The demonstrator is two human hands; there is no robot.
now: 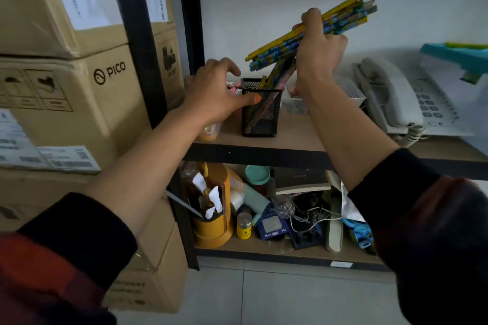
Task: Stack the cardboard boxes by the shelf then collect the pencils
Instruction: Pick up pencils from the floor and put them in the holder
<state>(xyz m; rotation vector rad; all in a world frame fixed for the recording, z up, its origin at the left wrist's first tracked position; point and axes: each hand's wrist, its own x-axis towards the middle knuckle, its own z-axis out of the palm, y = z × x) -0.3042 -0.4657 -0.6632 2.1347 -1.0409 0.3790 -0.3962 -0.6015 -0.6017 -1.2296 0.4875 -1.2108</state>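
Observation:
My right hand (pixel 318 47) grips a bundle of several yellow and blue patterned pencils (pixel 343 14), tilted up to the right above the shelf (pixel 298 137). Below it a black mesh pencil holder (pixel 261 116) stands on the shelf board with a few pencils (pixel 282 74) still leaning in it. My left hand (pixel 216 90) curls round the holder's left side, thumb on its front rim. Stacked cardboard boxes (pixel 66 92) fill the left, against the black shelf post.
A white desk phone (pixel 396 97) and papers lie on the shelf at right, with a teal object (pixel 454 57) above. The lower shelf holds a yellow container (pixel 211 208), a small yellow jar, cables and clutter. Grey floor tiles lie below.

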